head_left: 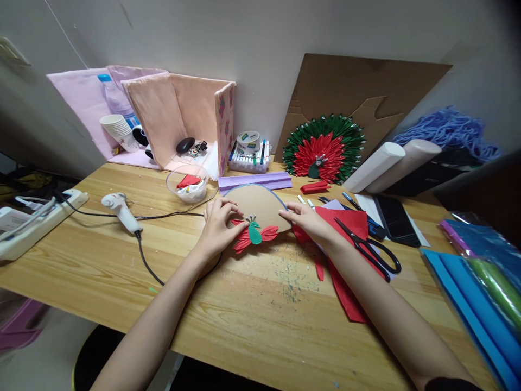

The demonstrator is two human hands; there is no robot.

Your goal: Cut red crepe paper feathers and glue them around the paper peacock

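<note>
In the head view, the left hand (220, 221) lies open, its fingers pressed on the left edge of the cardboard half-disc (257, 204). Its fingertips touch a red feather of the paper peacock (255, 233) at the disc's lower edge. The right hand (308, 219) rests flat on the right edge and grips nothing. The disc lies near the middle of the wooden table (252, 304).

Uneven pressure from either hand could slide the disc and shift the peacock off centre, or crease a feather. The glue gun (121, 210) lies to the left, and its cable (171, 216) runs near the left hand, where it could snag. The scissors (368, 248) lie just beside the right forearm, where a careless sweep could catch them.
</note>
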